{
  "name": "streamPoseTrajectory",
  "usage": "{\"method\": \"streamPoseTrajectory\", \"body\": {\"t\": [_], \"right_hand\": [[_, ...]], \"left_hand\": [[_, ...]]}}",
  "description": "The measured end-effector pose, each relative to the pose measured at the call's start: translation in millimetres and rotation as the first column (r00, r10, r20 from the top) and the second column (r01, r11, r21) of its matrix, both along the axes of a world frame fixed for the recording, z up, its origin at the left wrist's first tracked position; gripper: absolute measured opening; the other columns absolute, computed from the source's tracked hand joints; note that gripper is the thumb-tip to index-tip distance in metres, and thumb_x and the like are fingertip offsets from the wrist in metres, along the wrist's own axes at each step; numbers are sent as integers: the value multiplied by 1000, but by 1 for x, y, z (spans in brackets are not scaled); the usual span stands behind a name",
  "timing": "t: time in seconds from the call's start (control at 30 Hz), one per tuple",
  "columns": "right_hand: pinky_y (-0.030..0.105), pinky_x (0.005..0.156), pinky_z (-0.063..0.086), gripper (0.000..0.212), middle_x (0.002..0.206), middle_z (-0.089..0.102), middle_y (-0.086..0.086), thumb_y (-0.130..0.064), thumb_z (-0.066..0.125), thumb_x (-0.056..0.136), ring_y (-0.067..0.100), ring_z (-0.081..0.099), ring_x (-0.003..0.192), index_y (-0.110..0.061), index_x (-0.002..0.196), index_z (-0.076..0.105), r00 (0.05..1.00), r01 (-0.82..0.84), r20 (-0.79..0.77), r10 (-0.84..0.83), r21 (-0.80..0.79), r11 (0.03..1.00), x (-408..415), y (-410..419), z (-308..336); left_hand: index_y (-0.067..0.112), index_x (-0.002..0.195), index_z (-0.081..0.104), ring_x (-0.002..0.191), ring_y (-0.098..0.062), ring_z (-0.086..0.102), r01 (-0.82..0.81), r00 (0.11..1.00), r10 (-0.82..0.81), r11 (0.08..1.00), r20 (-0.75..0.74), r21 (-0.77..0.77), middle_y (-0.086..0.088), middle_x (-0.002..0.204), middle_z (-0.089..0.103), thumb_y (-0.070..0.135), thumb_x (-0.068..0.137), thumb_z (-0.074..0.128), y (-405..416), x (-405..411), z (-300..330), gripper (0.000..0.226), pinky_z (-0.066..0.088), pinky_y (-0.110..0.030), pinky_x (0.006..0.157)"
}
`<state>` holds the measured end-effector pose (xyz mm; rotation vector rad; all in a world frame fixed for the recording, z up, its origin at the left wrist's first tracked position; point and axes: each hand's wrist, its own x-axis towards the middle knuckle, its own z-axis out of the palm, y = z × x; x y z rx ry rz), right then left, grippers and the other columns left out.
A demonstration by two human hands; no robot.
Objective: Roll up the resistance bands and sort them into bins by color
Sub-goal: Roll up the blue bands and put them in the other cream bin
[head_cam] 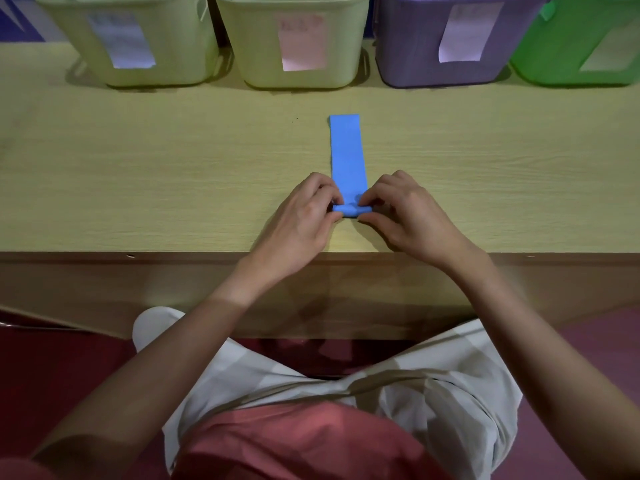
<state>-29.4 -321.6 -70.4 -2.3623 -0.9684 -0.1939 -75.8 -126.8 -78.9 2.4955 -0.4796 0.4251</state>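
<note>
A blue band lies flat on the table, its near end curled into a small roll. The left hand and right hand each pinch that roll. Four bins line the far edge: two pale green, one purple, one bright green.

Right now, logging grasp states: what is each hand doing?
Left hand: closed, fingers pinching the rolled near end of the blue band.
Right hand: closed, pinching the same rolled end.
</note>
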Motion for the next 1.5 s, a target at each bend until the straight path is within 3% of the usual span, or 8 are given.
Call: {"method": "streamPoseTrajectory", "body": {"t": [0.2,0.4,0.77,0.9,1.13,1.33,1.5], "right_hand": [[42,68,46,22,88,60,8,-22,57,93,24,47,84,-5,101,67,999,-5,39,6,-19,1000,-1,2,-1],[37,74,44,19,97,56,11,-19,59,93,27,48,90,-2,99,67,998,14,54,-13,-20,1000,2,3,-2],[35,76,42,16,97,62,9,-16,55,96,25,49,88,-5,100,65,1000,-27,-6,27,-20,999,-3,4,-3],[33,76,41,17,97,61,9,-16,55,96,26,49,88,-4,101,65,999,-32,-9,32,-22,999,-4,5,-3],[37,81,45,19,100,56,11,-17,56,95,27,51,94,-3,101,66,1000,9,-7,-9,-1,1000,-5,5,-5],[32,73,45,23,99,56,6,-20,66,90,21,52,92,-5,107,63,1000,13,-10,-13,49,999,-11,5,-3],[37,72,46,19,95,57,5,-18,68,88,23,51,90,-7,103,65,1000,23,9,-24,25,999,-6,6,-5]], "left_hand": [[5,104,62,96,-17,51,-32,998,27,997,54,75,-5,104,53,21,88,67,2,-1,-1,23,46,-32,80],[3,101,65,89,-19,49,-60,995,50,992,91,107,-6,94,56,15,89,67,2,5,-2,17,42,-30,74],[6,99,65,91,-21,48,-53,998,48,991,41,125,-4,94,57,20,92,59,5,-2,1,17,43,-35,79],[8,112,58,99,-21,50,-27,1000,26,996,9,91,-3,106,57,26,87,63,4,-3,2,31,47,-37,84],[8,96,60,88,-17,49,-19,1000,19,999,3,42,-1,93,59,24,92,62,4,0,-3,16,38,-26,76],[6,100,62,94,-21,51,-58,997,55,996,44,66,-6,102,58,25,93,57,3,2,-6,21,44,-36,79],[5,100,65,97,-23,52,-69,997,65,994,44,84,-8,105,58,27,94,55,4,5,-4,25,47,-41,81]]}}
